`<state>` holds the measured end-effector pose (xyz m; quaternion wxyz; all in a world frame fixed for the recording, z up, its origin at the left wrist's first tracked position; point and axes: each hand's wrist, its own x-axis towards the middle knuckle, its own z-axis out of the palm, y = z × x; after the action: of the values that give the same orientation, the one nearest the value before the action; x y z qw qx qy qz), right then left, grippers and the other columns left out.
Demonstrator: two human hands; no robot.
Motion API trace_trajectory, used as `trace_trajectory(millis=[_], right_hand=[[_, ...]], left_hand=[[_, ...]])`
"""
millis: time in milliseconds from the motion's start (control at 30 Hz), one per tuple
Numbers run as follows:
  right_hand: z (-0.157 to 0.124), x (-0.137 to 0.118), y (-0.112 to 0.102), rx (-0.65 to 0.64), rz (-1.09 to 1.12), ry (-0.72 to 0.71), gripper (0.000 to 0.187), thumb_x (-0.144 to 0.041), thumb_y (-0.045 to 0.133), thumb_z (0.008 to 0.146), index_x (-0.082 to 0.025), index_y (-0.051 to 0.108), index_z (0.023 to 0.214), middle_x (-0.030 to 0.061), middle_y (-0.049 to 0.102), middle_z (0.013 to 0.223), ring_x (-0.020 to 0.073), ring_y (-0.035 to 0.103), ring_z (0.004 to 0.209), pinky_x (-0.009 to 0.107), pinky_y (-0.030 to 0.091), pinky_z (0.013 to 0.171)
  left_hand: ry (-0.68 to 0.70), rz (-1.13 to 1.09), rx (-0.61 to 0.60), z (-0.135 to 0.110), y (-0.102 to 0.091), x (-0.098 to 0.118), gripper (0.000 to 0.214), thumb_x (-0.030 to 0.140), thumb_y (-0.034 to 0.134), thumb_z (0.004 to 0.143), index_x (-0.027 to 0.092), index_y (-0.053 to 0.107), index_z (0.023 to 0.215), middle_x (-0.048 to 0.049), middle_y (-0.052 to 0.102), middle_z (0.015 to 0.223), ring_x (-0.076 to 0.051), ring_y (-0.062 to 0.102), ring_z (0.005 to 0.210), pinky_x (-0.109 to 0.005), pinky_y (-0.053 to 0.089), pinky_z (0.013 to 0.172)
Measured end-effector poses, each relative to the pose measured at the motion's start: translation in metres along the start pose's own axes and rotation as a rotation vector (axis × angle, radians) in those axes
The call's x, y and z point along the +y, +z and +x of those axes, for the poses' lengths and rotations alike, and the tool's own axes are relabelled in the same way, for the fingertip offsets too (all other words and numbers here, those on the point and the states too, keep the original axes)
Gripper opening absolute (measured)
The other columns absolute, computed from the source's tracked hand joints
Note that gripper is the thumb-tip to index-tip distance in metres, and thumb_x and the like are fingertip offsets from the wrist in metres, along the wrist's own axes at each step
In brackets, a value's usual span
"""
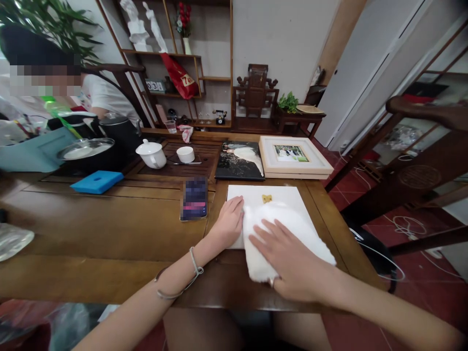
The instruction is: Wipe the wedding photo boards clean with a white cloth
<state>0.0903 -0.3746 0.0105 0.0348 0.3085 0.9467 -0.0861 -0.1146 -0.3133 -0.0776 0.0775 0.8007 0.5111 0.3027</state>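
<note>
— So, hands?
— Set apart: L hand (228, 223) laid on white board (252, 194), R hand (278, 253) spread on white cloth (303, 229) draped partly over board on table (109, 224).
— Containers?
— Pan (91, 160) covered w/ glass lid (87, 145), contents unclear; teal box (32, 152) filled, details blurred.

White panel (287, 194): much hidden under white cloth (305, 226); cloth partly covered by right hand (283, 251). Phone (195, 200) screen pixelated, unreadable. Clear object (13, 241) cut by left edge, identity unclear. Wooden chair (413, 168) cut by right edge.

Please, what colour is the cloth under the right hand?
The cloth is white, best seen in the head view.
</note>
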Motion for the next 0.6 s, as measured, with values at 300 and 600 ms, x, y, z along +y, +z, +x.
trace_trajectory(millis=[300,600], right_hand=[[0.063,0.044,-0.003,0.064,-0.076,0.132,0.076,-0.029,0.059,0.074,-0.002,0.04,0.143,0.026,0.034,0.15,0.0422,0.019,0.142,0.056,0.013,0.115],[0.044,0.028,0.004,0.047,-0.115,0.01,0.079,-0.028,0.058,0.071,0.002,0.038,0.142,0.0298,0.026,0.152,0.0442,0.013,0.143,0.059,0.008,0.115]], left_hand=[[0.022,-0.056,-0.01,0.0,-0.003,0.0,0.05,0.011,0.038,0.087,0.012,0.047,0.135,-0.0194,0.051,0.138,-0.031,0.045,0.13,-0.055,0.034,0.11],[0.034,-0.063,0.014,0.001,-0.002,-0.001,0.046,0.011,0.036,0.088,0.009,0.05,0.132,-0.0203,0.052,0.135,-0.03,0.046,0.129,-0.052,0.035,0.11]])
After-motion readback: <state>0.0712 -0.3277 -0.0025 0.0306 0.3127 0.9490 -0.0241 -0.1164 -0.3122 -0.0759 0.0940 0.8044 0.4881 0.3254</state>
